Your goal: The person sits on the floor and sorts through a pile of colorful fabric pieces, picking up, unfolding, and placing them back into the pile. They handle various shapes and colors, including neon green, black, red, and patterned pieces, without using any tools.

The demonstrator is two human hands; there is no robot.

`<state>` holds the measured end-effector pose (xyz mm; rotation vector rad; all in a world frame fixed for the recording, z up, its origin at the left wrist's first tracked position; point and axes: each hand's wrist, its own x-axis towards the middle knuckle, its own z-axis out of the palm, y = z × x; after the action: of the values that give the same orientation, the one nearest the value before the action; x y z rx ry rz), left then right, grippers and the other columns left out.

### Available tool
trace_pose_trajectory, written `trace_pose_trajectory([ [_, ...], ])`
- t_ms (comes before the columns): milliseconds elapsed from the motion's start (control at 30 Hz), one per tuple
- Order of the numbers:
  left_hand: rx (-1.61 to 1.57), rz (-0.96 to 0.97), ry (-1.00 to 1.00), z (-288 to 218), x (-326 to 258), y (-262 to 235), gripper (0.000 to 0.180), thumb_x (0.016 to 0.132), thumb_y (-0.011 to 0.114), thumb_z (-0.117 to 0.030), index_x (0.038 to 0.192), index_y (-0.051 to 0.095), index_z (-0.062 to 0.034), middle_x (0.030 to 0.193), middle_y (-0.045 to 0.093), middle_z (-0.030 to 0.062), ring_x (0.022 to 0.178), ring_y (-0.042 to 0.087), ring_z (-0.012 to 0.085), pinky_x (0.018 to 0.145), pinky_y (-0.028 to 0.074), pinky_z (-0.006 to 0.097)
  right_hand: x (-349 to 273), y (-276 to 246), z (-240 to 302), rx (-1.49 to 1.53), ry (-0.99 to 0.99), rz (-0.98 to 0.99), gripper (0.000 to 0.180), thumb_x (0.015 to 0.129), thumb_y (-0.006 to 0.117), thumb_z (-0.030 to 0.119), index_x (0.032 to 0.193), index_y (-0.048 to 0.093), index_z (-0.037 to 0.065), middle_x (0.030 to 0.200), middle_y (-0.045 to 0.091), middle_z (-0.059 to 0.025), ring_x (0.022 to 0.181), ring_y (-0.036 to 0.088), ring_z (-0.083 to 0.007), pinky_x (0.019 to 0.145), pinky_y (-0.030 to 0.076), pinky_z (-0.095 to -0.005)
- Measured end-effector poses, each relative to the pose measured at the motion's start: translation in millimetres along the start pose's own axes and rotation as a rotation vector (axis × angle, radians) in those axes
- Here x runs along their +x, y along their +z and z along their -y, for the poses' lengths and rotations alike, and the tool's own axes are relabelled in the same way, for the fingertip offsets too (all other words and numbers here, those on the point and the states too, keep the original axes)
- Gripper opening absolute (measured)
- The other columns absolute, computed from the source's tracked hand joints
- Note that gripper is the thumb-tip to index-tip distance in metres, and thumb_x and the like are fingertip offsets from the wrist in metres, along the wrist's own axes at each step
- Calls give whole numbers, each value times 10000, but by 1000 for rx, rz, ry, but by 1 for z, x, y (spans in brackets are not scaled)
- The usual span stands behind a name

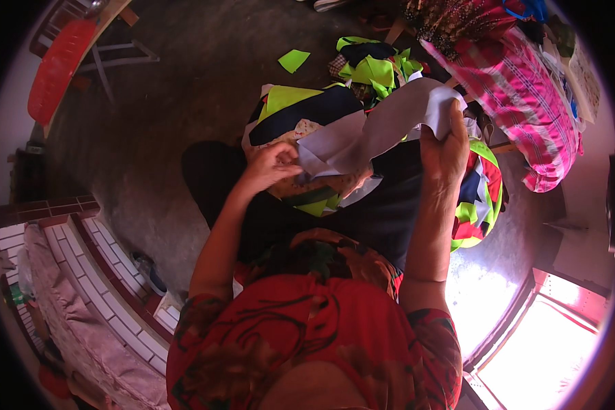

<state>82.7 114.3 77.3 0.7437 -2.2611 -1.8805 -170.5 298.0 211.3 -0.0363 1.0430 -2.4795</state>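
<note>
A long pale grey strip of cloth [395, 117] stretches between my two hands above my lap. My right hand [447, 145] grips its far right end, thumb uppermost, and the cloth curves over there. At the strip's left end, my left hand [275, 166] has its fingers curled in a pinch at the cloth's edge. Under the strip, a round bundle of layered cloth pieces [311, 115] in dark navy, neon yellow and floral print rests on my lap. Its lower part shows neon yellow scraps [319, 207].
Beside my right forearm is a round bundle of red, navy and neon scraps [482, 198]. More neon scraps [376, 68] lie ahead, with one loose piece [294, 61] on the floor. Pink checked cloth [529, 102] drapes at the right. A red plastic seat [60, 72] stands far left.
</note>
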Motion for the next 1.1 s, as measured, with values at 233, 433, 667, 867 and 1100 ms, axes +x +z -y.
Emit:
trace_pose_trajectory([
  [233, 504, -79, 451, -15, 23, 75, 532, 585, 794, -114, 1069, 574, -76, 1084, 584, 86, 1041, 553, 268, 857, 441, 384, -22, 12, 17, 37, -39, 40, 310, 905, 622, 203, 1150, 570, 20, 1110, 633, -87, 1029, 613, -232, 921, 486, -417],
  [433, 809, -141, 463, 34, 34, 90, 367, 599, 754, -163, 939, 631, -96, 1007, 621, 66, 962, 560, 262, 860, 395, 414, -33, 11, 33, 167, -43, 62, 266, 926, 590, 204, 1150, 592, 60, 1112, 647, -60, 1029, 618, -213, 920, 493, -392],
  [667, 333, 399, 287, 35, 25, 16, 241, 658, 671, -138, 874, 651, -31, 1053, 631, 68, 1044, 548, 239, 872, 433, 348, -4, -6, 59, 44, -78, -85, 260, 913, 603, 229, 1130, 596, 87, 1084, 642, -45, 1014, 598, -222, 893, 462, -380],
  [867, 251, 337, 156, -2, 2, -25, 365, 647, 655, -184, 948, 637, 22, 1122, 584, 115, 1067, 524, 260, 924, 421, 337, 81, -52, 22, 68, 5, -302, 148, 912, 576, 100, 1039, 571, 22, 1125, 595, -131, 1047, 568, -241, 875, 485, -387],
  [1100, 367, 384, 76, 11, -2, -48, 351, 674, 710, -146, 983, 651, 10, 1207, 574, 110, 1088, 547, 225, 908, 442, 325, 144, -105, -57, -67, 15, -77, 365, 935, 475, 120, 1246, 385, -49, 1356, 337, -201, 1209, 433, -384, 995, 402, -584],
])
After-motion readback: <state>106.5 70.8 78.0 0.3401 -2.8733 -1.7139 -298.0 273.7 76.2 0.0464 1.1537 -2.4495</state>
